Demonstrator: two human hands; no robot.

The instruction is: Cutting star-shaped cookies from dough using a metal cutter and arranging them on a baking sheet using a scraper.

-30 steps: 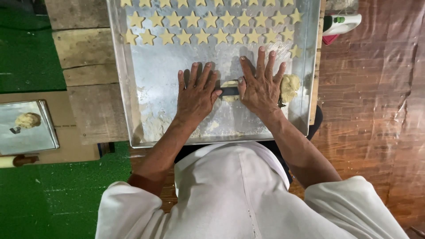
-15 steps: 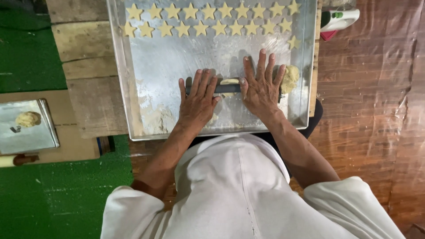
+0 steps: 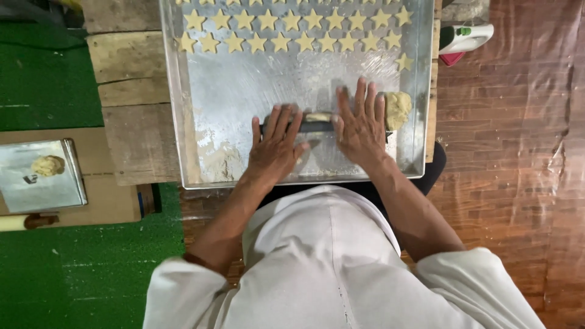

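Pressing flat, both hands (image 3: 277,146) (image 3: 361,128) roll dough (image 3: 318,117) mid-tray (image 3: 177,122), edges apart.

A silver metal tray (image 3: 183,122) holds rows of pale yellow star-shaped dough cutouts (image 3: 292,30) and a cream dough lump (image 3: 397,108). A dark roller (image 3: 317,126) crosses pale dough. Grey weathered wooden bench (image 3: 131,91), green mat (image 3: 49,91), reddish-brown plank floor (image 3: 512,152), white garment (image 3: 329,274).

Shiny floured metal tray (image 3: 183,109), matt pale dough stars (image 3: 280,42), rough wooden planks (image 3: 131,73).
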